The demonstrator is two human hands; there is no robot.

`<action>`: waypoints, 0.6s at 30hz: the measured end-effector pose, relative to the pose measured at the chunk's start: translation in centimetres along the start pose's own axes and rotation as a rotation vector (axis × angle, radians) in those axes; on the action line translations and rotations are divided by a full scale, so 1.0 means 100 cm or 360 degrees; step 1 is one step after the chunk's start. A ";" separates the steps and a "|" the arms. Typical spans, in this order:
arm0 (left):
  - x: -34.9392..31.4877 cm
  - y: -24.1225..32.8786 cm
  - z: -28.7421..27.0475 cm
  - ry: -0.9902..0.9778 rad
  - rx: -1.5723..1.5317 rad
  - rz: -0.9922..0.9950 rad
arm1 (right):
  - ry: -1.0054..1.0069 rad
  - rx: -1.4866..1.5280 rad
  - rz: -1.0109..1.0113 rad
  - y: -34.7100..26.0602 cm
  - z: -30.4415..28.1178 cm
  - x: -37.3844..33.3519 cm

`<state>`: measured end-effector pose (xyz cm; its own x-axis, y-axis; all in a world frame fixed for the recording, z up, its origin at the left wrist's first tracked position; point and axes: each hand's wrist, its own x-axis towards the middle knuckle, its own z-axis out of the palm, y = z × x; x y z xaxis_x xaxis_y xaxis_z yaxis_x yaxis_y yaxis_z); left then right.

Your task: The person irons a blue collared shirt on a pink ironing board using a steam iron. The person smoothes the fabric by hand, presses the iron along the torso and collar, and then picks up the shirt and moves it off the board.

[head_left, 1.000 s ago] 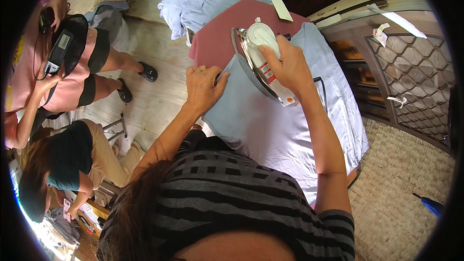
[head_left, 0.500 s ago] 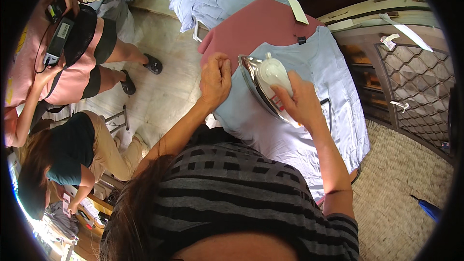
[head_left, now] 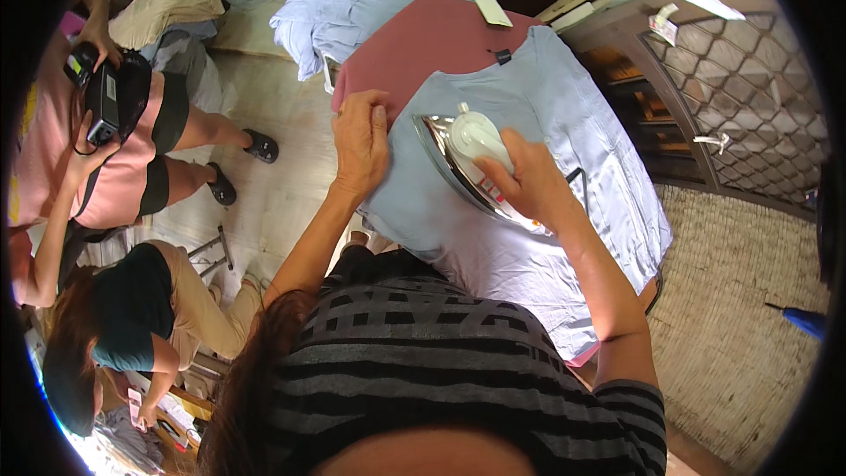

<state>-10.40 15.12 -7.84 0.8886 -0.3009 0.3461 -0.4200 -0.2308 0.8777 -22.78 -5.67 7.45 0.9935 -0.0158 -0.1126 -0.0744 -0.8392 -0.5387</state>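
Holding white iron (head_left: 477, 143) on blue garment (head_left: 573, 123)

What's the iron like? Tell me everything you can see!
The iron has a white, plastic-looking body with red marks and a shiny, metal-looking base. The right hand grips its upper part. It appears to rest base down on the pale blue garment, its narrow end pointing up and left in the picture.
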 end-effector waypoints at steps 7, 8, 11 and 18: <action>0.015 0.019 0.022 -0.0568 0.1007 0.0636 | 0.0072 0.0158 0.0285 0.010 -0.011 -0.071; 0.019 0.021 0.024 -0.0605 0.1118 0.0652 | 0.0079 0.0181 0.0330 0.013 -0.014 -0.080; 0.035 0.032 0.030 -0.0487 0.1012 0.0599 | 0.0151 0.0213 0.0554 0.039 -0.030 -0.103; 0.068 0.043 0.070 -0.0440 0.0778 0.0673 | 0.0411 0.0012 0.0362 0.083 -0.087 -0.102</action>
<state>-7.48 5.59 -4.02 0.5788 -0.6657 0.4710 -0.8114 -0.4121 0.4145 -32.74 -17.16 11.37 0.9403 -0.3400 -0.0160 -0.2962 -0.7942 -0.5305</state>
